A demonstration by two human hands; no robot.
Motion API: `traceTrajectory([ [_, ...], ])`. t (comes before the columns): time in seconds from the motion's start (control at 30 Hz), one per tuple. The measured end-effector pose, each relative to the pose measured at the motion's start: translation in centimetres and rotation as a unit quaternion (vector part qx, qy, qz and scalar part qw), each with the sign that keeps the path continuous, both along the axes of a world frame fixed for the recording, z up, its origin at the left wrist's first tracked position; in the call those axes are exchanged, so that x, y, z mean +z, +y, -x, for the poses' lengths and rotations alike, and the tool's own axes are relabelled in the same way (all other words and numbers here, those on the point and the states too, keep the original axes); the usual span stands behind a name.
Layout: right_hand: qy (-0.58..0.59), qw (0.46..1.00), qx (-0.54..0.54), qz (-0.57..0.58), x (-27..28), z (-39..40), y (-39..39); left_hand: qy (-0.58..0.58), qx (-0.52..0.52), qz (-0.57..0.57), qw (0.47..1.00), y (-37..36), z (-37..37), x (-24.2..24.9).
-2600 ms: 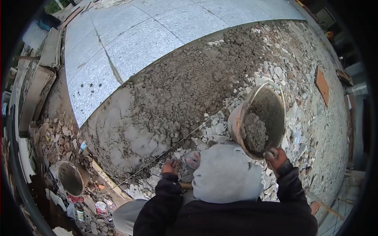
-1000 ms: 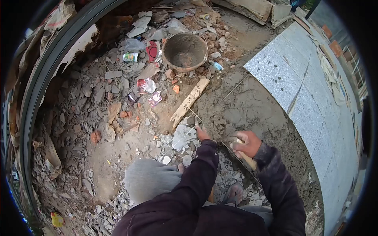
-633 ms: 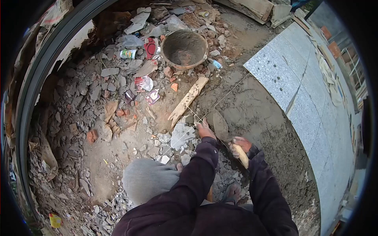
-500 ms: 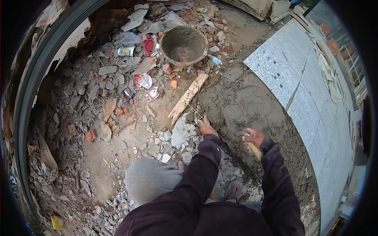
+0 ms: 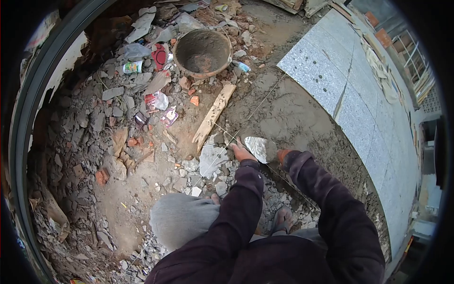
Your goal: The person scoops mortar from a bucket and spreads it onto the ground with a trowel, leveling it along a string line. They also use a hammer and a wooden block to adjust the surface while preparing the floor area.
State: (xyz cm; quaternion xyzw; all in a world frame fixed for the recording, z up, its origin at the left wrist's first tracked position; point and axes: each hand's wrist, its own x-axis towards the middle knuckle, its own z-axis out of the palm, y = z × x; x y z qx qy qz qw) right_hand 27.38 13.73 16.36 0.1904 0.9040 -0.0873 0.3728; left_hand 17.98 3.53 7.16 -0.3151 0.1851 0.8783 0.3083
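Clenched the fingers of the right hand [image 5: 283, 155] on a trowel [image 5: 258, 148] at its near end, with the handle hidden behind hand and sleeve. Held its shiny metal blade tilted over the edge of the wet grey mortar [image 5: 302, 118], between the two hands. Reached the left hand [image 5: 243, 152] to the crossing of two thin strings [image 5: 259, 104], near the blade tip; could not tell from the view whether to call those fingers pinched on string or merely resting by it.

Sat low, with a grey-clad knee [image 5: 182, 220] to the left and a foot [image 5: 283, 217] on broken rubble below the hands. Had a rough wooden board [image 5: 215, 116] lying just beyond the left hand, and a flat grey slab piece [image 5: 211, 162] beside that hand. Faced a mortar-smeared bucket [image 5: 203, 53], upright on the debris farther off, near a red plastic piece [image 5: 160, 56] and a printed cup [image 5: 133, 67]. Had speckled pale tiles [image 5: 326, 71] bordering the mortar on the right.
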Motion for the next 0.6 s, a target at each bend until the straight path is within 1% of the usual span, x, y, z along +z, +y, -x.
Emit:
traceTrajectory([
  [0.03, -0.010, 1.000, -0.009, -0.005, -0.1, -0.8, 0.4, 0.007, 0.001, 0.028, 1.000, 0.0, 0.2, 0.7],
  [0.07, -0.015, 1.000, 0.003, -0.011, -0.2, -1.9, 1.1, 0.012, 0.005, 0.057, 0.998, 0.0, 0.3, 1.0],
  [0.1, -0.021, 1.000, 0.017, -0.015, -0.2, -3.1, 2.0, 0.045, -0.004, 0.070, 0.996, 0.2, 0.1, -0.7],
  [0.13, -0.047, 0.998, 0.024, -0.032, 0.5, -4.0, 3.1, 0.077, -0.013, 0.085, 0.993, 0.7, -0.2, -4.0],
  [0.17, -0.072, 0.996, 0.030, -0.049, 1.5, -4.5, 3.7, 0.109, -0.023, 0.099, 0.989, 1.0, -0.5, -5.9],
  [0.23, -0.080, 0.990, 0.039, -0.109, 6.9, -3.6, 2.9, 0.098, -0.019, 0.098, 0.990, 1.3, -0.5, -5.6],
  [0.27, -0.083, 0.986, 0.041, -0.137, 8.5, -3.1, 2.5, 0.093, -0.018, 0.099, 0.990, 1.5, -0.6, -5.2],
  [0.37, -0.001, 0.989, 0.036, -0.147, 7.0, -1.3, 0.9, 0.043, -0.023, 0.048, 0.998, 1.3, -0.5, -4.4],
  [0.4, 0.026, 0.989, 0.046, -0.140, 5.7, -0.2, 0.4, 0.077, -0.031, 0.076, 0.994, 1.4, -0.6, -4.2],
  [0.43, 0.053, 0.988, 0.055, -0.132, 4.2, 0.9, 0.2, 0.077, -0.036, 0.092, 0.992, 1.5, -0.4, -3.9],
  [0.47, 0.032, 0.989, 0.021, -0.140, 2.9, 2.1, 0.5, 0.075, -0.040, 0.109, 0.990, 1.6, -0.4, -3.6],
  [0.5, 0.010, 0.990, -0.014, -0.143, 1.8, 3.2, 1.0, 0.094, -0.029, 0.099, 0.990, 1.6, -0.4, -3.7],
  [0.53, 0.013, 0.989, -0.040, -0.142, 1.2, 3.7, 1.8, 0.110, -0.017, 0.090, 0.990, 1.5, -0.2, -2.5],
  [0.57, 0.012, 0.988, -0.065, -0.141, 0.8, 4.0, 2.6, 0.077, -0.018, 0.113, 0.990, 1.4, -0.3, -1.1],
  [0.6, 0.012, 0.986, -0.089, -0.141, 0.6, 4.3, 3.3, 0.079, -0.016, 0.108, 0.991, 1.3, -0.4, -1.3],
])
